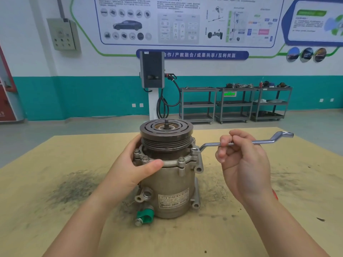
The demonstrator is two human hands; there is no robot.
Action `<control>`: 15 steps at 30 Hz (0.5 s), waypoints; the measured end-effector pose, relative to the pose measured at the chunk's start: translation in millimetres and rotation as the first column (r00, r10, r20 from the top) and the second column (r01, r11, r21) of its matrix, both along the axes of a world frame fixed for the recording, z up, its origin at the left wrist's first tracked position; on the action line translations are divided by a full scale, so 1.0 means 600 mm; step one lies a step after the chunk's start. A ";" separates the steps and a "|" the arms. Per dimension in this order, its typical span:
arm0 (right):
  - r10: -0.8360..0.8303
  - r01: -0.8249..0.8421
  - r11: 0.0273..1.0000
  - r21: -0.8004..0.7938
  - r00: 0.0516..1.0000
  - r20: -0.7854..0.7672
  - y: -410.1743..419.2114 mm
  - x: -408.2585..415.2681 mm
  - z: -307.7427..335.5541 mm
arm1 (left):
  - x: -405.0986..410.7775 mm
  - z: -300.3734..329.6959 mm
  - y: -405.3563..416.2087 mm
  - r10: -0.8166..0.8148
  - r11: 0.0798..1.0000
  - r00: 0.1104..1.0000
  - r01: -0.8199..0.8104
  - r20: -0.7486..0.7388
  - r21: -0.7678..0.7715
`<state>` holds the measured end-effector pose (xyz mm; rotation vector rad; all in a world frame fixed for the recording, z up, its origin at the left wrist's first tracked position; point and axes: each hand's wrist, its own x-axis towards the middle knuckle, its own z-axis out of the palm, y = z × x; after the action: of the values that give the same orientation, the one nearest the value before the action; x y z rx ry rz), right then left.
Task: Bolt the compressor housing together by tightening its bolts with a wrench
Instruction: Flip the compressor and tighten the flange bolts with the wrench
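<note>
Head view. The compressor [171, 182] stands upright at the middle of the tan table [55, 182], pulley [166, 131] uppermost, its label facing me. My left hand [136, 164] grips the housing from its left side just below the pulley, thumb laid across the front of the flange, fingers curled round the far side. Bolts [181, 160] stand around the flange rim. The wrench [246, 142] reaches out level to the right, its near ring end seated over a bolt at the flange's right edge. My right hand [241, 156] pinches the wrench shank near its middle between thumb and curled fingers, palm turned toward me. The far ring end projects free beyond that hand. Dark smudges mark the table on both sides of the compressor. Grey shelf carts [233, 104] line the teal wall behind.
</note>
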<state>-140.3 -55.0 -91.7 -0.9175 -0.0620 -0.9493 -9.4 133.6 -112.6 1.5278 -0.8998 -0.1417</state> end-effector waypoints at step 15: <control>0.185 -0.184 0.983 0.019 0.970 -0.156 -0.035 0.013 0.022 | 0.012 -0.010 -0.006 -0.066 0.997 0.998 0.065 -0.016 -0.040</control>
<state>-132.5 -76.1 -78.5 -0.9626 -0.0106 -0.7024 -2.4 130.2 -118.3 1.4593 -0.9346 -0.1829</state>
